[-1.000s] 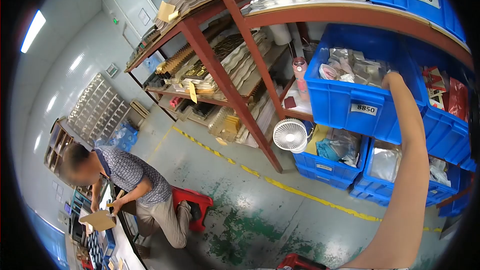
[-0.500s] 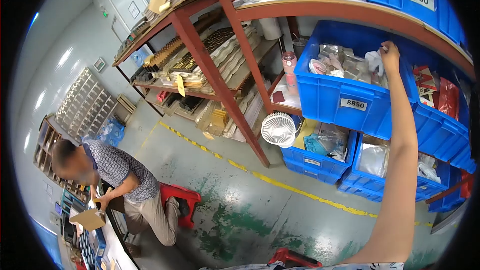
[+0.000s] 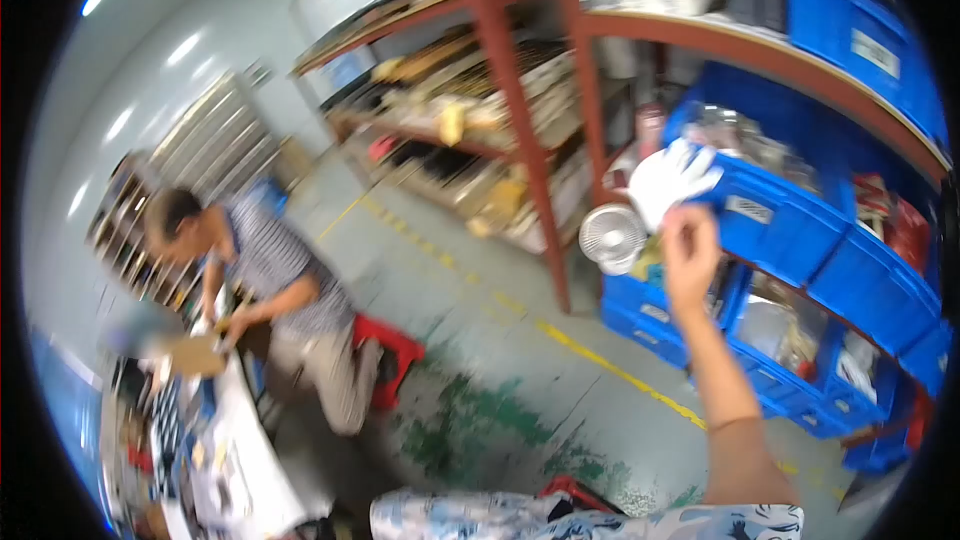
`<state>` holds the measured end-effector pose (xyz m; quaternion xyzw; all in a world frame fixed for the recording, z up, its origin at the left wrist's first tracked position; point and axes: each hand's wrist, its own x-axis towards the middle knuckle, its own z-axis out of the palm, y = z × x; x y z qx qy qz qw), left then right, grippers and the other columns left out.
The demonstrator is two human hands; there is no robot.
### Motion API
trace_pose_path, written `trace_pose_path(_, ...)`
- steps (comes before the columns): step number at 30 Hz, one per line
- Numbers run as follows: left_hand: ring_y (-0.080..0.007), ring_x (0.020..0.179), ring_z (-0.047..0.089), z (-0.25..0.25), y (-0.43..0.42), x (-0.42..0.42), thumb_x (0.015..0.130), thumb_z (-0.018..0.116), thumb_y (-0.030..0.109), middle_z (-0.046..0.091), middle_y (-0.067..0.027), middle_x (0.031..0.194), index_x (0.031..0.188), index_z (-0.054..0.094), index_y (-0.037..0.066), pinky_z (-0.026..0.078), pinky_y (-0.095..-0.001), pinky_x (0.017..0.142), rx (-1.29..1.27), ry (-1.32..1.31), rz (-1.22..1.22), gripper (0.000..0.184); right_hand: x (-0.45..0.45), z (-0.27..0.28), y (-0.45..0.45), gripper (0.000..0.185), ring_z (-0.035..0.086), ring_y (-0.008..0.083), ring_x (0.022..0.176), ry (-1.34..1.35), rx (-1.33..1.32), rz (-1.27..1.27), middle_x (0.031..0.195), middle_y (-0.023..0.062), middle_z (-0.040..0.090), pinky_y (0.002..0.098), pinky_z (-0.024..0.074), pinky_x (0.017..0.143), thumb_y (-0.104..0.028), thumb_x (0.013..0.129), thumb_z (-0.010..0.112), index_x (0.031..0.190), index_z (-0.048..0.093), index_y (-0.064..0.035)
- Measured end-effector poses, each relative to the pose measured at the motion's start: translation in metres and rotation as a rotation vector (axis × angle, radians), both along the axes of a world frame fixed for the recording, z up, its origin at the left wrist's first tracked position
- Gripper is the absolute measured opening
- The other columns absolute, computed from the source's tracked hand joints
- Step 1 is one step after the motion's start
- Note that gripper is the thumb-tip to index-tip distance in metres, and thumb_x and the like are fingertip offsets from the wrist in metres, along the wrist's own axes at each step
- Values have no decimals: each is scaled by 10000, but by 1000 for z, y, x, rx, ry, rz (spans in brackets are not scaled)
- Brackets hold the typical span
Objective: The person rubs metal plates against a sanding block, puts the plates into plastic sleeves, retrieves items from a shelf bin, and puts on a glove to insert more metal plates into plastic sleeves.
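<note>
A white glove (image 3: 668, 185) dangles from my right hand (image 3: 692, 245), pinched between thumb and fingers, its fingers spread toward the upper right. Hand and glove are in front of a blue bin (image 3: 790, 215) on the shelf, which holds a jumble of clear and pale bags (image 3: 745, 135). Just left of the hand stands a small white fan (image 3: 612, 238), slightly below the glove. My left hand is out of the picture. Motion blurs much of the view.
A red-framed rack (image 3: 520, 140) with stacked trays runs along the back. More blue bins (image 3: 645, 315) sit below and beside. On the left a person (image 3: 280, 270) with a piece of cardboard is at a white table (image 3: 245, 470), by a red stool (image 3: 398, 355).
My right hand has come out of the blue bin, moving left and down with the white glove in its grip. The view has turned left.
</note>
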<state>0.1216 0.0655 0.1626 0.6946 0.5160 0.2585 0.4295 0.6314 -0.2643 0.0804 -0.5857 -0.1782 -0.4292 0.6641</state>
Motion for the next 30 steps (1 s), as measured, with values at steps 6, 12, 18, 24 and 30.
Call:
trace_pose_path(6,-2,533,390,-30,-60,73,884,650,103,572,31,717,1014,642,-1,254,-174,464,-57,-442,-73,167,-199,17,191,116,536,78,860,449,84,1421,913,2,547,216,435,777,36,866,608,973,588,-6)
trace_pose_path(12,-13,663,440,-28,-88,23,797,712,-13,524,-43,1122,1170,568,17,353,-165,545,182,-561,14,401,-294,40,234,142,540,65,848,509,-251,2048,920,5,566,210,438,765,14,874,620,1004,569,-10)
trace_pose_path(18,-60,694,472,-37,-114,-60,789,746,63,528,-46,1059,1053,618,30,385,-190,564,123,-561,122,295,-389,66,265,225,543,64,832,419,-462,2361,903,15,563,199,440,747,55,836,662,1031,561,4)
trace_pose_path(24,-77,637,466,-7,-166,-120,724,760,-41,554,-57,953,1129,506,28,392,-184,563,724,-348,595,484,-514,102,262,259,535,79,858,-13,-561,2565,949,34,561,220,436,782,63,813,681,1043,572,12)
trace_pose_path(30,-76,688,526,-40,-213,-199,804,680,-45,604,-61,904,1061,552,-3,456,-203,614,592,-334,931,290,-622,70,245,256,531,91,906,52,-892,2820,997,44,560,225,437,806,31,858,641,1101,560,29)
